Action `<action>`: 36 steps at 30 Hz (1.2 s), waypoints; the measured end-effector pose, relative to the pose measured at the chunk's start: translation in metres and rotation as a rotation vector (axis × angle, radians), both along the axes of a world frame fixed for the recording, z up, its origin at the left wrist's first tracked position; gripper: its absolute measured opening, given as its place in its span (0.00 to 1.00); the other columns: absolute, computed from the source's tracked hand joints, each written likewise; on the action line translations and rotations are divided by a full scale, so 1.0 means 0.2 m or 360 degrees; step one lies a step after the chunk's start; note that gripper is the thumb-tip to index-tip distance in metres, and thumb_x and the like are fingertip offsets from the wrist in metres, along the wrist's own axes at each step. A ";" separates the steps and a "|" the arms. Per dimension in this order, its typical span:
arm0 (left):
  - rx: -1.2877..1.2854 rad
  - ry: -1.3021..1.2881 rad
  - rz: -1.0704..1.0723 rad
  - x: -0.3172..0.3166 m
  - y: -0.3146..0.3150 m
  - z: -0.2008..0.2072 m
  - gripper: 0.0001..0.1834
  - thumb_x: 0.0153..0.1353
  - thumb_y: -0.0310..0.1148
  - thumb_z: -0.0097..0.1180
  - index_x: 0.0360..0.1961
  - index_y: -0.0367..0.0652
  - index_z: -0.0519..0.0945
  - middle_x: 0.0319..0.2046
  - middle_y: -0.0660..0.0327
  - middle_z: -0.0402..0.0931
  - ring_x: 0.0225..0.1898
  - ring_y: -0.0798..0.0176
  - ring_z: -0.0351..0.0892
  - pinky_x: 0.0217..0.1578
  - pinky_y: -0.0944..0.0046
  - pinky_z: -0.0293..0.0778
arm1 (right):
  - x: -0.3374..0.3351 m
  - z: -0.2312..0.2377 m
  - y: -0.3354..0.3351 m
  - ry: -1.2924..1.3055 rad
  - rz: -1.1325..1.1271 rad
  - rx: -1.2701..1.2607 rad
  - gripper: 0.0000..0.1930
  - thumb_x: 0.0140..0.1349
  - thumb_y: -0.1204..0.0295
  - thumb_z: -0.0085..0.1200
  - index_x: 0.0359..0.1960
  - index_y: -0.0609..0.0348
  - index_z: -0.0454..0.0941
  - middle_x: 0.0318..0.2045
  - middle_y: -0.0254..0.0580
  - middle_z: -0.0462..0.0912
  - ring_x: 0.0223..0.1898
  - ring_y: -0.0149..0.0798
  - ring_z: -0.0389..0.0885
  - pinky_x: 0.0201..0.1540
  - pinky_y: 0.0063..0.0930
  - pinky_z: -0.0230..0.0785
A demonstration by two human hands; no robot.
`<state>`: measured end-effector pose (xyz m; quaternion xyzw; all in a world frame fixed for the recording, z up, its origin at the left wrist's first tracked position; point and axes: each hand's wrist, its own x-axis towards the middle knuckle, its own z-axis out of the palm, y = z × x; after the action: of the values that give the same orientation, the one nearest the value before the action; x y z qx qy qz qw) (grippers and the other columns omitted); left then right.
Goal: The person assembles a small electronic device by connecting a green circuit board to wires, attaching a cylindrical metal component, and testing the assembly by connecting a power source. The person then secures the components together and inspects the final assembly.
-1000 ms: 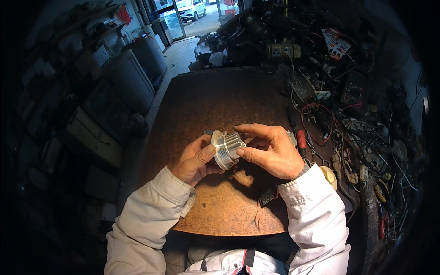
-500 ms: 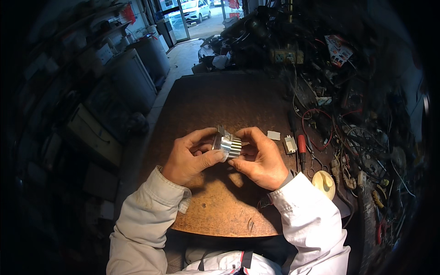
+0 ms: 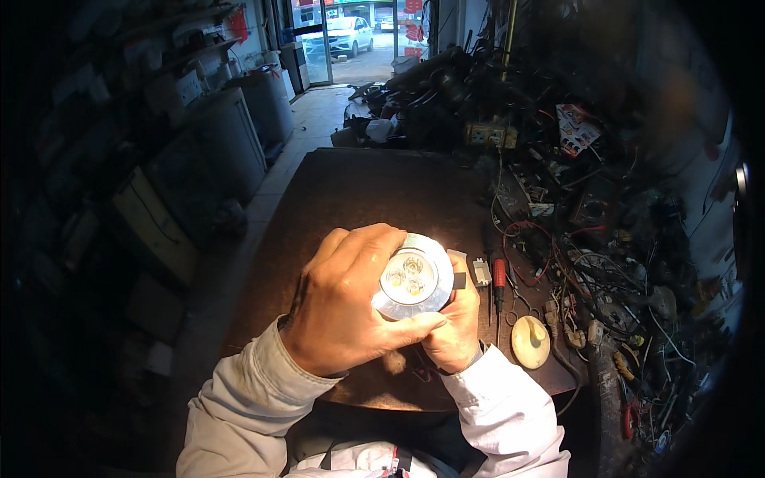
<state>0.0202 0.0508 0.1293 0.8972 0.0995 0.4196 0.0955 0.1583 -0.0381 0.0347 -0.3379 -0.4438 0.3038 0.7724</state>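
Between my hands is a round LED downlight (image 3: 431, 298), a silver ring around a white face with three small lenses turned up toward me. My left hand (image 3: 343, 299) curls around its left side, thumb along the lower rim. My right hand (image 3: 456, 323) grips it from behind and from the right; most of those fingers are hidden by the lamp and the left hand. A dark spring clip tab (image 3: 460, 280) sticks out at the lamp's right edge. The lamp is held above the brown wooden table (image 3: 374, 187).
Right of my hands lie a small white plastic box (image 3: 481, 272), a red-handled screwdriver (image 3: 499, 275), scissors (image 3: 519, 306) and a round cream-coloured piece (image 3: 531, 342). Tangled wires (image 3: 613, 279) and tools crowd the right side. A dark heap (image 3: 434, 95) stands beyond the table, near a glass door.
The downlight has been turned from its finned side to its lens face. My left hand has moved over its left side, and my right hand has shifted behind it. The view has shifted slightly.
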 end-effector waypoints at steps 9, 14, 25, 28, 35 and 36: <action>-0.0243 -0.0024 -0.0376 -0.31 -0.40 -0.10 0.42 0.46 0.46 0.85 0.55 0.28 0.83 0.52 0.39 0.84 0.48 0.44 0.90 0.49 0.55 0.86 | -0.42 -0.11 -0.52 -0.0074 -0.0394 -0.0090 0.31 0.63 0.73 0.76 0.62 0.63 0.67 0.54 0.52 0.84 0.54 0.38 0.86 0.57 0.35 0.82; -0.0503 0.0119 -0.0483 -0.48 -0.57 -0.39 0.43 0.46 0.44 0.85 0.58 0.28 0.81 0.56 0.39 0.82 0.50 0.44 0.89 0.52 0.54 0.86 | -0.63 -0.39 -0.77 -0.0252 -0.0489 -0.0203 0.28 0.66 0.77 0.72 0.60 0.63 0.65 0.62 0.55 0.79 0.60 0.43 0.84 0.63 0.40 0.79; -0.0613 0.0239 -0.0315 -0.60 -0.82 -0.74 0.52 0.41 0.46 0.89 0.63 0.28 0.77 0.57 0.37 0.80 0.57 0.41 0.86 0.57 0.52 0.85 | -0.71 -0.73 -0.99 -0.0227 -0.0366 -0.0450 0.38 0.55 0.71 0.83 0.58 0.61 0.63 0.59 0.55 0.81 0.57 0.40 0.85 0.61 0.37 0.80; -0.0634 0.0256 -0.0273 -0.60 -0.85 -0.80 0.52 0.43 0.46 0.88 0.64 0.28 0.76 0.58 0.36 0.79 0.57 0.41 0.86 0.56 0.52 0.85 | -0.73 -0.79 -1.00 -0.0149 -0.0381 -0.0524 0.38 0.55 0.71 0.83 0.58 0.61 0.64 0.58 0.54 0.83 0.56 0.39 0.86 0.59 0.36 0.82; -0.0689 0.0260 -0.0204 -0.60 -0.87 -0.86 0.54 0.40 0.44 0.90 0.66 0.30 0.74 0.61 0.36 0.76 0.59 0.42 0.84 0.56 0.52 0.85 | -0.72 -0.86 -0.98 0.0032 -0.0290 -0.0469 0.38 0.55 0.71 0.82 0.58 0.61 0.64 0.60 0.56 0.82 0.58 0.41 0.86 0.61 0.38 0.82; -0.0693 0.0266 -0.0204 -0.59 -0.86 -0.86 0.55 0.39 0.44 0.90 0.66 0.31 0.74 0.61 0.37 0.76 0.58 0.43 0.84 0.56 0.52 0.85 | -0.72 -0.86 -0.98 0.0064 -0.0283 -0.0478 0.37 0.55 0.71 0.82 0.58 0.61 0.64 0.60 0.56 0.82 0.58 0.41 0.86 0.61 0.38 0.82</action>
<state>-0.0987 -0.1214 -0.0433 0.8916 0.1380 0.3055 0.3045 0.0138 -0.2335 -0.1367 -0.4812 -0.3462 0.3038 0.7459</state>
